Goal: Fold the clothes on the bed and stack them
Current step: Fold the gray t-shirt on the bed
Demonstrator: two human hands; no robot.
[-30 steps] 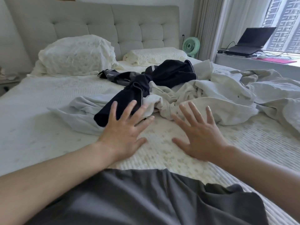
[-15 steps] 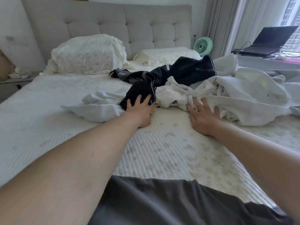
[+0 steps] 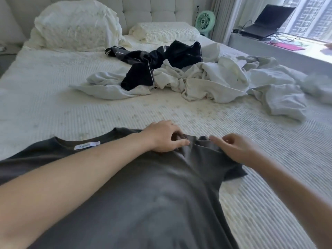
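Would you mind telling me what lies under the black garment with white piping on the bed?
A crumpled white garment lies under the near end of the black garment, spreading left. More white clothes sit against its right side. Anything beneath its middle is covered.

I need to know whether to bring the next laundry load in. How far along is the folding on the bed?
Barely started: no folded stack is in view. The dark grey T-shirt lies spread flat near the person, the left hand gripping its shoulder and the right hand at the sleeve. Still left: the black garment with white piping and the crumpled white clothes heaped mid-bed.
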